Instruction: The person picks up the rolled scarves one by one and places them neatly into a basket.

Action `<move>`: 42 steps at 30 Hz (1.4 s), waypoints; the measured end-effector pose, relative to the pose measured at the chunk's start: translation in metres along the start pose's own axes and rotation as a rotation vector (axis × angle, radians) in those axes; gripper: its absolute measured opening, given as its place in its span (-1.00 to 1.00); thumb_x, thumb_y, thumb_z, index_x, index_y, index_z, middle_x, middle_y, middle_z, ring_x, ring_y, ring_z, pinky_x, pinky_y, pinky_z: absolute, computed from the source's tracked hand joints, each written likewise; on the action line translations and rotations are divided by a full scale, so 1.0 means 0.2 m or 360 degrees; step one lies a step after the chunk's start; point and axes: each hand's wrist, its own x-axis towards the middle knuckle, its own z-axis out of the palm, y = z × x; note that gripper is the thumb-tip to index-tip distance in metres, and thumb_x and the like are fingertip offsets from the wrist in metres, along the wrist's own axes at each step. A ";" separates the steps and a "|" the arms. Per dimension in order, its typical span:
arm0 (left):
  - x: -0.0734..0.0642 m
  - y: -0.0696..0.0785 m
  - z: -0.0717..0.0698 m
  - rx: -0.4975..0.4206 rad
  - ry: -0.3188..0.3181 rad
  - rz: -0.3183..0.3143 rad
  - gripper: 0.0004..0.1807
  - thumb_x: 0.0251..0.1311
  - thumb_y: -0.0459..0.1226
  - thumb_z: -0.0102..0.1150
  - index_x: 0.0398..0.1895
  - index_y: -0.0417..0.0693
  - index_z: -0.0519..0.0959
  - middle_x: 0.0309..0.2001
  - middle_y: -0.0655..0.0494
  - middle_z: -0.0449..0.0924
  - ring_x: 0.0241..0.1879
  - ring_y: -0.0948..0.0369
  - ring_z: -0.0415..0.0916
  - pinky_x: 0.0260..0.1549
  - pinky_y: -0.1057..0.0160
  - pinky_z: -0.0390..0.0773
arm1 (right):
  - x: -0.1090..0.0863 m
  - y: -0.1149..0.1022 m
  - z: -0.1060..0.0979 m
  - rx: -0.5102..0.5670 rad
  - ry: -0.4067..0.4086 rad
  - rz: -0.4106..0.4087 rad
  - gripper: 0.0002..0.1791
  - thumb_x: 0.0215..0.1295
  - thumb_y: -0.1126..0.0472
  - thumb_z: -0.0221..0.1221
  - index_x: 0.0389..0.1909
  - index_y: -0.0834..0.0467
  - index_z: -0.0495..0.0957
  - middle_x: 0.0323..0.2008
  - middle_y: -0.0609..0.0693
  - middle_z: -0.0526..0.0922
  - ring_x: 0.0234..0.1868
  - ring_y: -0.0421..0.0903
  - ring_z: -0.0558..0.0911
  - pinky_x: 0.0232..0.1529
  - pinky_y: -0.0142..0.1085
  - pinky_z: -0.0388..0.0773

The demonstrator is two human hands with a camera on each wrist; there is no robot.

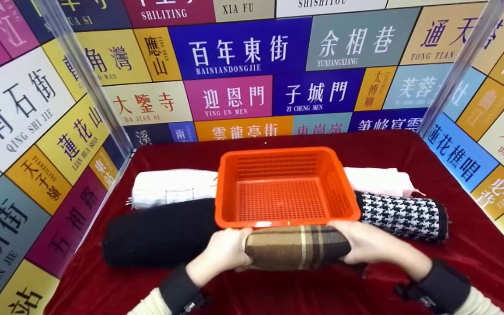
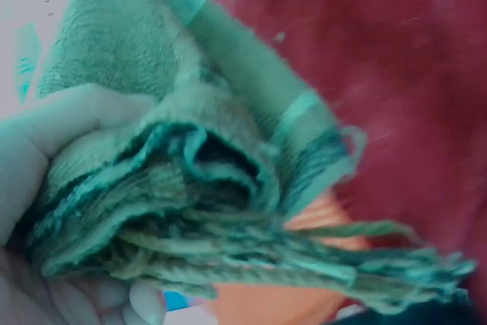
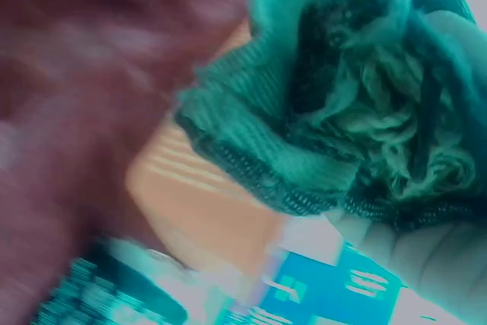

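Observation:
Between both hands is a rolled brown plaid scarf, raised at the near side of an orange plastic basket. My left hand grips the roll's left end, thumb on top and fingers curled below. At the right end my right hand holds it the same way. Twisted fringe hangs out of the roll's end in the left wrist view. In the right wrist view the layered dark edge of the scarf and bunched fringe inside it show. Nothing lies inside the basket.
Left of the basket lie a white rolled cloth and a thick black roll. To its right are a pale pink roll and a black-and-white houndstooth roll. Dark red cloth covers the table; clear posts stand at its back corners.

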 end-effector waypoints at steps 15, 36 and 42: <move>0.61 -0.15 -0.38 -0.0236 -0.0053 -0.0364 -0.55 -0.40 -0.26 0.34 -0.28 0.00 0.45 -0.34 0.05 0.57 -0.38 0.07 0.52 -0.44 0.14 0.50 | 0.45 0.19 -0.45 -0.0153 0.0293 0.0004 -0.27 -0.34 0.26 0.32 0.07 0.03 0.46 -0.26 0.04 0.54 -0.31 -0.05 0.49 -0.28 -0.13 0.45; 0.93 -0.20 -0.01 0.0177 0.0124 -0.0960 -0.76 0.17 -0.31 0.00 -0.13 -0.11 0.59 -0.20 -0.14 0.61 -0.24 0.03 0.59 -0.40 0.03 0.58 | 0.98 0.48 -0.18 -0.0687 0.0017 0.0480 -0.33 -0.20 0.29 0.30 0.07 0.21 0.37 -0.01 0.30 0.47 -0.02 0.28 0.46 0.01 0.06 0.38; 0.99 -0.23 0.05 0.0084 -0.0146 -0.1123 -0.65 0.28 -0.34 -0.19 -0.04 -0.12 0.59 -0.09 -0.09 0.61 -0.12 0.04 0.57 -0.33 0.04 0.58 | 1.00 0.50 -0.10 -0.0730 -0.0061 0.0540 -0.33 -0.19 0.19 0.41 0.04 0.18 0.38 -0.06 0.29 0.53 -0.08 0.26 0.53 -0.14 0.06 0.48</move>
